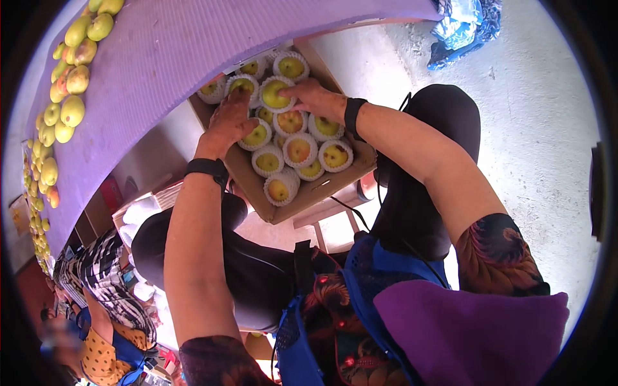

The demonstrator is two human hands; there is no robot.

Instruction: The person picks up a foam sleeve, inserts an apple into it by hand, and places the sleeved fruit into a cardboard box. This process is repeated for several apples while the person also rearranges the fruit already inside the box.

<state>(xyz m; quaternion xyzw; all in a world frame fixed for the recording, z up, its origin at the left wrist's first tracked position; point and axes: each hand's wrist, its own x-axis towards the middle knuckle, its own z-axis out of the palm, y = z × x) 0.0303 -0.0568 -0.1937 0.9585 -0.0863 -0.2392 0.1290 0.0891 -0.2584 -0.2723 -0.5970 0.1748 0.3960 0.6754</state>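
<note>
Netted yellow-green fruit (274, 92), one, near the far edge of the carton (344, 177), immediately left of the nearer right hand (313, 100), thumb touching, grip indeterminable; left hand (230, 123), fingers spread, touching adjacent netted fruit (241, 83).

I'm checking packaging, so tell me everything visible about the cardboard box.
The cardboard box is plain brown with an open top and straight walls, and sits at an angle in view. It stands in front of the person, beside the purple-covered table, whose edge hides its far-left corner. Inside are yellow-green fruits, some blushed red, in white netted sleeves. The left hand and right hand reach over them. Its underside is hidden.
</note>
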